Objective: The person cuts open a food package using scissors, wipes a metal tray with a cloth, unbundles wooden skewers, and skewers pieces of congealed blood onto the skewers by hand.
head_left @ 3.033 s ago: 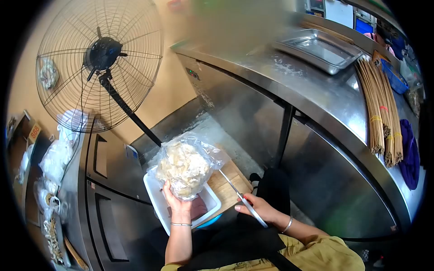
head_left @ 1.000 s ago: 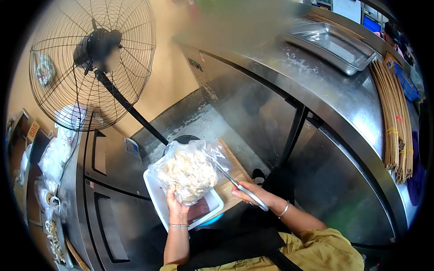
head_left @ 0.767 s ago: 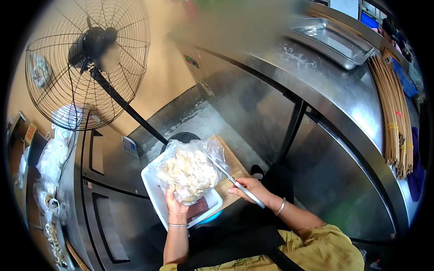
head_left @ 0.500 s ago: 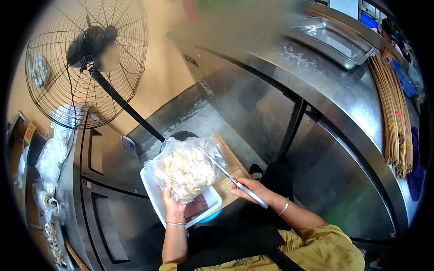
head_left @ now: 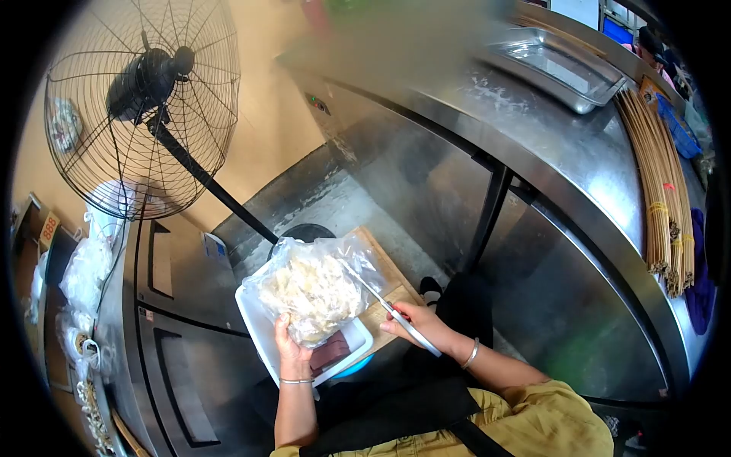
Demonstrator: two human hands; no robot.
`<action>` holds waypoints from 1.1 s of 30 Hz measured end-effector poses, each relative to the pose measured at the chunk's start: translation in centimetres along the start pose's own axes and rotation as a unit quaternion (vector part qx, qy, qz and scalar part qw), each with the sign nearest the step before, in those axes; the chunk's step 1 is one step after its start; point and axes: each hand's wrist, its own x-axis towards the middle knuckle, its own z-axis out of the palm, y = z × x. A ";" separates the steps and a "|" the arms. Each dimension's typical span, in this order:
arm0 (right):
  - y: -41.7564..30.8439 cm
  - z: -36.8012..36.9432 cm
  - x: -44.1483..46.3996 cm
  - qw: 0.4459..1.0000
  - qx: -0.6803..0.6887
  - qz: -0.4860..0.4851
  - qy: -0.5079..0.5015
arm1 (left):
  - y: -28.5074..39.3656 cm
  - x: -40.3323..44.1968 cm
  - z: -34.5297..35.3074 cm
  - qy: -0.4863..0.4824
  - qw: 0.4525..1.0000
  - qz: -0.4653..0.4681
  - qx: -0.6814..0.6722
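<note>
My left hand [head_left: 291, 344] holds a clear plastic bag [head_left: 314, 293] full of pale, whitish pieces, gripping it from below at its near left side. The bag is over a white plastic tub [head_left: 259, 327], where a dark reddish block [head_left: 330, 352] shows. My right hand [head_left: 417, 325] is closed around the handle of a long metal tool [head_left: 413, 332], perhaps a knife or scissors, whose tip touches or overlaps the bag's right side. Under the tub's right side lies a wooden board [head_left: 396, 292].
A black floor fan [head_left: 145, 84] stands at the left. Along the right runs a steel counter [head_left: 563, 156] with a metal tray [head_left: 560, 68], bundled wooden sticks [head_left: 661, 198] and a blue basket [head_left: 678, 129]. Plastic bags [head_left: 90, 266] hang or lie at the far left. Part of another person shows top right.
The bag has shifted from more upright to lying lower over the tub, and the tool's tip has come against its right side. The view has shifted slightly, and the fan's head has turned.
</note>
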 end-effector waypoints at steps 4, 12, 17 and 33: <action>-1.0 -0.5 1.2 0.998 -0.050 -0.021 0.016 | -0.2 -0.3 -0.4 0.003 1.000 -0.003 0.028; -1.6 -1.3 1.4 0.998 -0.041 0.015 -0.036 | 0.0 -0.1 -0.4 0.003 1.000 -0.012 0.005; -0.9 -1.7 -0.1 0.997 -0.009 0.043 -0.065 | 0.1 0.2 -0.4 0.011 0.999 -0.003 -0.036; -1.2 -1.0 2.3 0.997 0.045 -0.069 -0.006 | -1.1 -0.9 -1.1 -0.022 0.998 -0.021 0.057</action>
